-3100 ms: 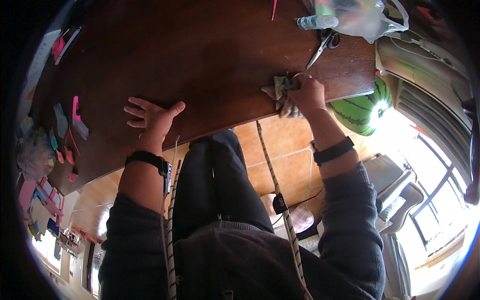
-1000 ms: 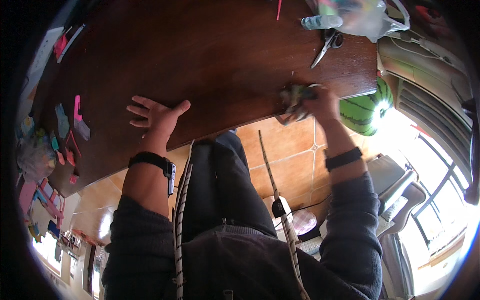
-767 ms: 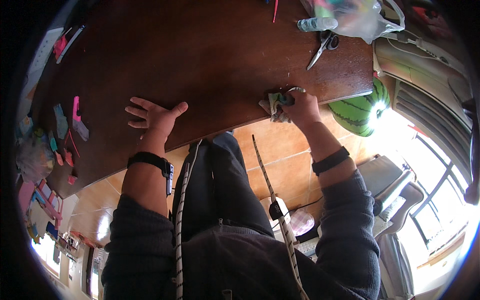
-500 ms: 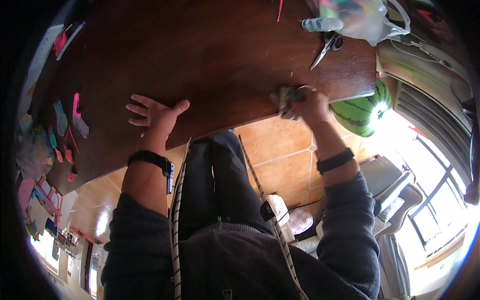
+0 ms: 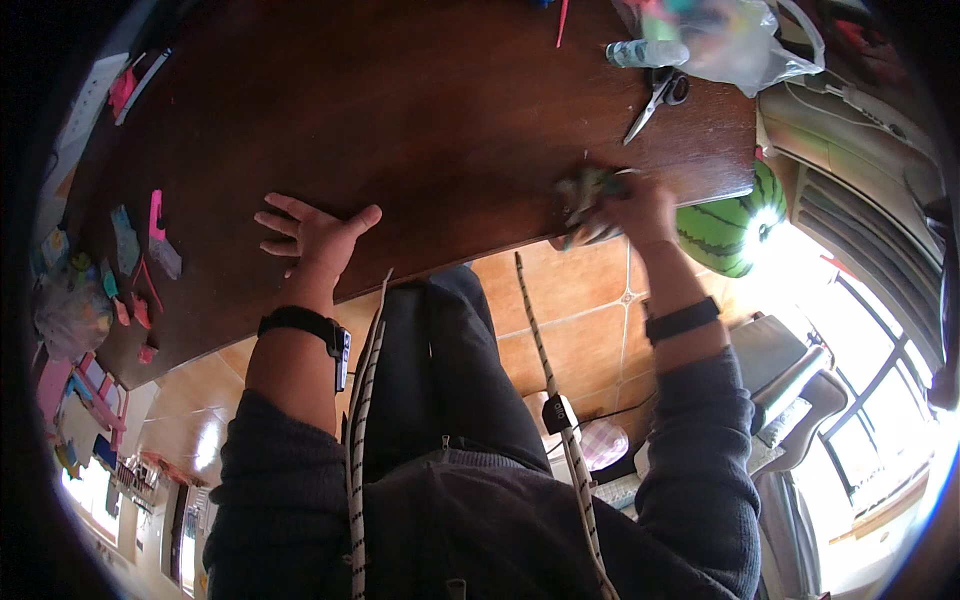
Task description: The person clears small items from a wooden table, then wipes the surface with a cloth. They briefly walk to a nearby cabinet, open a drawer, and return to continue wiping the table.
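My left hand (image 5: 318,234) lies on the dark brown table (image 5: 400,130) near its front edge, fingers spread and thumb out, holding nothing. At the right part of that edge, my right hand (image 5: 645,212) is closed on a crumpled, greyish-green patterned cloth (image 5: 588,200). The cloth is pressed to the tabletop and blurred by motion; part of it hides under the fingers. Beyond this hand lies a pair of scissors (image 5: 652,108) with dark handles.
A clear bottle (image 5: 645,53) and a plastic bag (image 5: 735,45) sit at the far right. A watermelon (image 5: 722,230) is beyond the table's right edge. Pink and teal pieces (image 5: 160,240) and a filled clear bag (image 5: 75,315) lie at left. Striped cords (image 5: 365,430) hang before me.
My right hand has shifted slightly to the right along the table edge with the cloth. The hanging cord on the right has swung. My left hand has barely moved.
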The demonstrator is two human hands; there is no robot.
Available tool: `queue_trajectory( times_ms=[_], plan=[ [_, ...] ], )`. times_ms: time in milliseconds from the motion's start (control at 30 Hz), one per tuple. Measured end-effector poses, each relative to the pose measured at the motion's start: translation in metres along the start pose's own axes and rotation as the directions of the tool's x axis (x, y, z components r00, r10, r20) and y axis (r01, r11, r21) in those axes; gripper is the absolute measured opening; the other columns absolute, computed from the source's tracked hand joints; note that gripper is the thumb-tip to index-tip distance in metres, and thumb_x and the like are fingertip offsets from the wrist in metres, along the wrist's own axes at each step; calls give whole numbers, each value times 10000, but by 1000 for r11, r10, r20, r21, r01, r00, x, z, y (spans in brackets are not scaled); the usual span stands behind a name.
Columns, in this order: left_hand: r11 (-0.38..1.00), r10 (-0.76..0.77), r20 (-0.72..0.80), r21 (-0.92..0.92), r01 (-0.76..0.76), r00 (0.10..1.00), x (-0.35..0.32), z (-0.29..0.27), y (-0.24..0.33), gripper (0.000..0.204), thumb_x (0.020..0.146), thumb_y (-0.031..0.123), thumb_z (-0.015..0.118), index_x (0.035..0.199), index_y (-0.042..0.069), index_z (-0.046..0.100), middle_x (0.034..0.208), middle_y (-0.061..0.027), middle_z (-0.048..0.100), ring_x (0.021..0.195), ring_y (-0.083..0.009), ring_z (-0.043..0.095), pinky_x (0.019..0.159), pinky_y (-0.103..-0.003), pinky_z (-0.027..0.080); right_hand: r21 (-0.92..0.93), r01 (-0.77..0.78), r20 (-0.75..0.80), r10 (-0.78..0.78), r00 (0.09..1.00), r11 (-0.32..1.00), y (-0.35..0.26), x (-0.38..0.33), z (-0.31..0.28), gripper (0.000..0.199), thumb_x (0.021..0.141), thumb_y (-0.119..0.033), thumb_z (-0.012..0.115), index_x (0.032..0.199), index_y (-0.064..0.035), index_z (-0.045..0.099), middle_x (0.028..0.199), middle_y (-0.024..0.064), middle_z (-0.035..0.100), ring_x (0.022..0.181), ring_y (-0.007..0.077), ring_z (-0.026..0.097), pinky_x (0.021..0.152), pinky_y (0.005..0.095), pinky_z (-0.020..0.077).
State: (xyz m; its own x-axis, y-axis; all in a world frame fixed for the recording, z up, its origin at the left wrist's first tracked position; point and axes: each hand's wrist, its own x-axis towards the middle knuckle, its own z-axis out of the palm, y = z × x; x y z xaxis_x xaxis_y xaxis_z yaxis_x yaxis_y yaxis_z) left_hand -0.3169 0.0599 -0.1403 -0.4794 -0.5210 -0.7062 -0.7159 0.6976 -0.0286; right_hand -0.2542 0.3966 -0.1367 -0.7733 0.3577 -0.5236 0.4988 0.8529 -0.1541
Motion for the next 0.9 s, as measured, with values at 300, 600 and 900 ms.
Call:
queue_trajectory(
  times_ms=[300, 600, 900],
  plan=[
    [1000, -3, 0, -1, 3, 1000, 2, 1, -1, 1335, 555, 461, 805, 1361, 154, -214, 1424, -142, -254, 1295, -454, -170, 999, -657, 74, 105, 117, -14, -117, 993, 988, 0, -5, 14, 348, 599, -234, 716, 919, -110, 663, 850, 133, 647, 801, 294, 628, 734, 359, 511],
    [1000, -11, -8, 12, 11, 1000, 3, 0, 0, 1345, 543, 472, 807, 1363, 145, -208, 1427, -144, -244, 1295, -455, -166, 997, -661, 73, 144, 179, 48, -187, 981, 973, -20, -5, 3, 308, 632, -268, 663, 905, -126, 667, 845, 129, 646, 819, 308, 618, 758, 379, 498],
    [1000, -5, 7, 0, 5, 1000, 1, -1, 1, 1342, 556, 462, 805, 1356, 144, -224, 1424, -150, -247, 1295, -457, -164, 996, -659, 95, 57, 139, -64, -135, 989, 989, -14, 2, 2, 336, 615, -240, 686, 927, -118, 663, 827, 132, 647, 791, 296, 629, 748, 367, 502]
  ],
)
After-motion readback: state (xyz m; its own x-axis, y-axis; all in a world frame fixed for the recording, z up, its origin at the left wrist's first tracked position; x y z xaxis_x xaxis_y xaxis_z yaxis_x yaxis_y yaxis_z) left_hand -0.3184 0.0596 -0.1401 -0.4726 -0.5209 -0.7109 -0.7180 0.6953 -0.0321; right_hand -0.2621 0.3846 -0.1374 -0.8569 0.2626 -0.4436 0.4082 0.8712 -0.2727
